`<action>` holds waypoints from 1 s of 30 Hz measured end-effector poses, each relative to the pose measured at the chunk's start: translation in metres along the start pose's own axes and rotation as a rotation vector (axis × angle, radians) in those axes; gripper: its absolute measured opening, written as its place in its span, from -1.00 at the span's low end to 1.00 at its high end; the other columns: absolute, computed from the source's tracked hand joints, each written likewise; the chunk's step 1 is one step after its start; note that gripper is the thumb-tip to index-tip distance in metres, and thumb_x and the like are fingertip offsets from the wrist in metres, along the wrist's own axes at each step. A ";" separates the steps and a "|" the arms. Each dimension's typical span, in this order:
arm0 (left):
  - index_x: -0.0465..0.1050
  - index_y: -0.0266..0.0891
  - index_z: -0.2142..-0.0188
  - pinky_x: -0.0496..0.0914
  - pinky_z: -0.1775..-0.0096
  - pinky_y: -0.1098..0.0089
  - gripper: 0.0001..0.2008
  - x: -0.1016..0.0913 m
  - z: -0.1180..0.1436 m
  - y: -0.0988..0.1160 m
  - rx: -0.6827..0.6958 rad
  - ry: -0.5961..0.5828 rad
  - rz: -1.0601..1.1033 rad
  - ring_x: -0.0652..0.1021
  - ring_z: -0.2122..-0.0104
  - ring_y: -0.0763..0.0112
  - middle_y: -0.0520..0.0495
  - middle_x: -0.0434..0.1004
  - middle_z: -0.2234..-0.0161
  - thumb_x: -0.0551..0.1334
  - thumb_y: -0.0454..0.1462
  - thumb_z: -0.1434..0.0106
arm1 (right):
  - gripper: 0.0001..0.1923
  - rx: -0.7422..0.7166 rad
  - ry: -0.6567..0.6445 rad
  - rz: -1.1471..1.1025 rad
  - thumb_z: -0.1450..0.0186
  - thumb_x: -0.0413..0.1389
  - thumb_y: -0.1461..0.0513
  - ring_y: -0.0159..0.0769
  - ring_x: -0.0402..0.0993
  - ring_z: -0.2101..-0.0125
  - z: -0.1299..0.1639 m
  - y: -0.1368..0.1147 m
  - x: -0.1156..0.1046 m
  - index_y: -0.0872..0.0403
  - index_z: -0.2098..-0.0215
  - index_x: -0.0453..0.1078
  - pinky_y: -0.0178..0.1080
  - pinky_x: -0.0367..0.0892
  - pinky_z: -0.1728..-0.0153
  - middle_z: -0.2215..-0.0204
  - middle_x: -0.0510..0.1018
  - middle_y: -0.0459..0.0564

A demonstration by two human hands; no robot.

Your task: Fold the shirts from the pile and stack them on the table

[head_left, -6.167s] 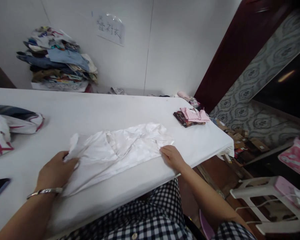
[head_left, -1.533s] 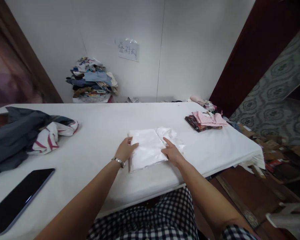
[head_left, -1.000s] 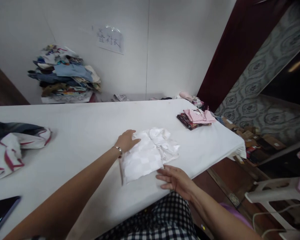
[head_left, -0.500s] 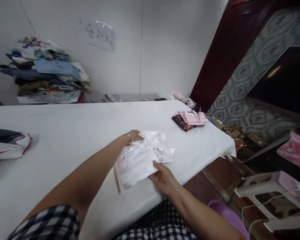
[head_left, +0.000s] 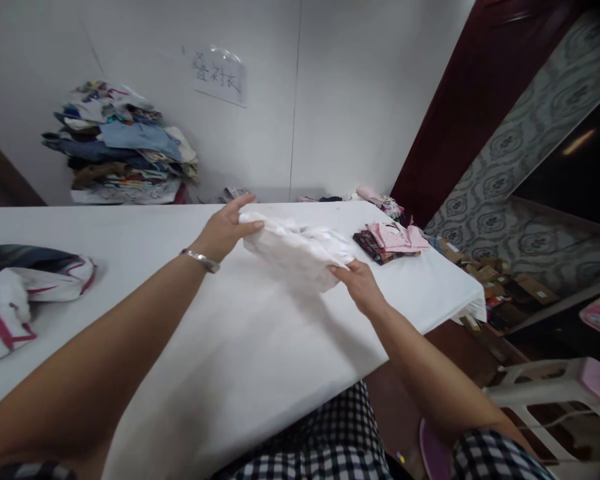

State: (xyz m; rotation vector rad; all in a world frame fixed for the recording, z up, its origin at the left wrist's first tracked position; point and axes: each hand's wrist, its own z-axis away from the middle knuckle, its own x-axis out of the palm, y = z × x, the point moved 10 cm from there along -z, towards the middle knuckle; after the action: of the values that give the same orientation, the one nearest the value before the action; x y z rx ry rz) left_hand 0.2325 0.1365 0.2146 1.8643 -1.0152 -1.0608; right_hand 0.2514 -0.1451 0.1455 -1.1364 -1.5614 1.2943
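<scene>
A folded white shirt (head_left: 296, 249) hangs lifted above the white table (head_left: 260, 333). My left hand (head_left: 225, 229), with a silver bracelet on the wrist, grips the shirt's far left end. At the near right corner my right hand (head_left: 361, 285) holds it from below. A small stack of folded clothes (head_left: 390, 239), pink on top of a dark patterned piece, lies on the table just right of the shirt.
A dark and a red-and-white garment (head_left: 25, 287) lie bunched at the table's left. A tall pile of clothes (head_left: 120, 157) stands against the back wall under a paper sign (head_left: 220, 75). Right of the table are cardboard boxes (head_left: 500, 283) on the floor and a white plastic stool (head_left: 545, 410).
The white shirt went from spread out to a folded packet. In the last second both hands took hold of it and lifted it off the table, up and toward the far right.
</scene>
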 end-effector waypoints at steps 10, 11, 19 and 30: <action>0.30 -0.07 -0.15 0.32 -0.08 0.22 -0.39 0.020 0.207 -0.097 -0.190 -0.235 -0.430 0.47 -0.02 0.14 -0.14 0.48 -0.04 0.20 -0.08 -0.09 | -0.80 -0.158 -0.586 0.339 -0.12 0.18 0.33 -0.10 0.35 -0.04 0.073 0.069 0.037 -0.13 0.42 0.57 -0.01 0.13 -0.14 0.20 0.60 -0.06; 0.27 -0.08 -0.17 0.33 -0.06 0.21 -0.39 0.023 0.219 -0.104 -0.220 -0.247 -0.444 0.48 0.01 0.14 -0.16 0.49 -0.01 0.18 -0.09 -0.10 | -0.77 -0.166 -0.614 0.359 -0.12 0.15 0.35 -0.10 0.35 -0.04 0.081 0.077 0.038 -0.13 0.44 0.57 -0.01 0.14 -0.13 0.23 0.61 -0.06; 0.00 -0.07 -0.30 0.28 -0.11 0.18 -0.18 0.014 0.225 -0.093 -0.368 -0.217 -0.361 0.39 -0.11 0.09 -0.15 0.33 -0.18 0.23 0.01 -0.08 | -0.58 0.131 -0.505 0.177 -0.11 0.20 0.26 -0.09 0.34 -0.07 0.090 0.075 0.019 -0.07 0.03 0.48 -0.03 0.15 -0.13 0.05 0.54 -0.03; 0.42 -0.19 0.08 0.42 0.22 0.32 -0.53 0.025 0.202 -0.101 -0.555 -0.006 -0.054 0.57 0.24 0.23 -0.08 0.60 0.25 0.21 -0.01 -0.06 | -0.37 0.114 -0.106 0.145 -0.06 0.20 0.19 -0.35 0.39 0.42 0.034 0.113 0.005 0.09 -0.12 0.33 -0.26 0.31 0.30 0.43 0.52 -0.14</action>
State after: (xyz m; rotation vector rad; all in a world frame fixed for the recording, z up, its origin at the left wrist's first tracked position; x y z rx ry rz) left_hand 0.0858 0.1111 0.0431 1.4377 -0.5906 -1.2305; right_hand 0.2342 -0.1410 0.0285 -1.1420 -1.4818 1.5429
